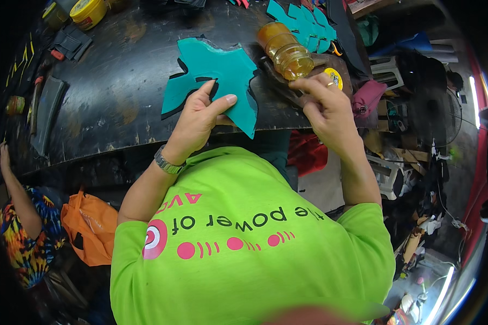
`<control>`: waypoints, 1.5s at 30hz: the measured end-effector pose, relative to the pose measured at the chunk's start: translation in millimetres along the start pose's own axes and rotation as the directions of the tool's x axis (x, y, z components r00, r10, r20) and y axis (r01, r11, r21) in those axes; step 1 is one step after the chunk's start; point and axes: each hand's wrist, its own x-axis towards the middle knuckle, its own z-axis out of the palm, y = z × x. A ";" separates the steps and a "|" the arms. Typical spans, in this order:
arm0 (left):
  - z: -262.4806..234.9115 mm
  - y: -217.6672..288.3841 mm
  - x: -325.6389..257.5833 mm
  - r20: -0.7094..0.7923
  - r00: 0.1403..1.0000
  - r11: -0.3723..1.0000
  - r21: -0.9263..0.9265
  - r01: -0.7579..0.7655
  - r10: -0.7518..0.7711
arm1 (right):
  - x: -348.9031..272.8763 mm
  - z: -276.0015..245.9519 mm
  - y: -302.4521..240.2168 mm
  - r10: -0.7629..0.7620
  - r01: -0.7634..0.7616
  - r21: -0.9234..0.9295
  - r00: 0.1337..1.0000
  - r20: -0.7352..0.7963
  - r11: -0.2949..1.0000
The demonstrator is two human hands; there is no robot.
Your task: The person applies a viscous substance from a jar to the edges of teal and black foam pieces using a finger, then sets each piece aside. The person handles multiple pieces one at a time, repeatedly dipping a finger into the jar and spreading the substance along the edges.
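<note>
A: Closest in, what's the left hand (198, 122) up to?

B: It pins a teal cutout (214, 78) at the near edge of the dark workbench (108, 81), thumb out, fingers curled on the piece.

A: And the right hand (328, 111)?

B: Just beside it, fingers bent and pinched over a brown piece (287, 89) by a yellow lid (333, 76). Can't tell what exactly they grip.

A: Further back?

B: An amber jar (286, 51) lies tipped right behind that hand, then a stack of teal cutouts (301, 24), with yellow tubs (87, 11) far left.
</note>
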 end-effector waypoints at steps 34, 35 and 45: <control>4.9 17.7 -6.8 0.014 0.999 0.951 -0.304 0.052 -0.050 | 2.8 62.9 -10.0 -0.275 0.257 0.388 0.961 -0.009 0.885; 4.1 17.5 -5.7 0.009 0.999 0.953 -0.300 0.047 -0.046 | 1.7 62.2 -10.5 -0.298 0.287 0.336 0.954 -0.019 0.897; 0.7 11.5 -6.3 -0.052 0.995 0.967 -0.247 0.065 -0.081 | 6.9 64.8 -9.8 -0.641 0.639 -0.050 0.761 -0.104 0.767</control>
